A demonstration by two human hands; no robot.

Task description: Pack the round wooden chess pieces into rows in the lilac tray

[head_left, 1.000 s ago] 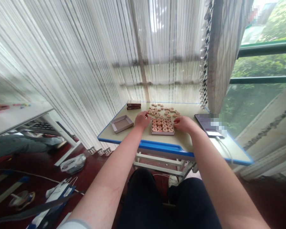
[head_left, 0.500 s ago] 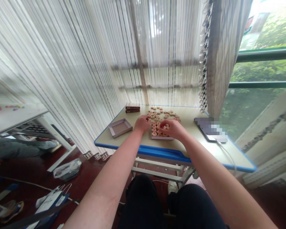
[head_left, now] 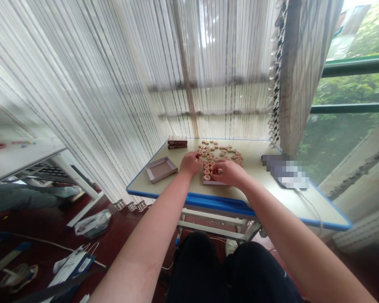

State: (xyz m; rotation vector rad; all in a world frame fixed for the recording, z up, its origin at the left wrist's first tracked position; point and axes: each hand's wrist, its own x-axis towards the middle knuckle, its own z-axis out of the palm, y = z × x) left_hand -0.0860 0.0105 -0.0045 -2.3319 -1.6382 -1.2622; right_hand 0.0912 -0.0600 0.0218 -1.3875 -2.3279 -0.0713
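left of the piece box lies the lid, and here's the left hand at the box's left edge, fingers curled, its grip impossible to tell. red-marked xiangqi pieces line the box, loose pieces scatter behind it; arranging them looks like the step in hand. over the box's right side, the right hand bends its fingers down, hold hidden; next calls for a careful fingertip touch. a second ago it sat right of the box!
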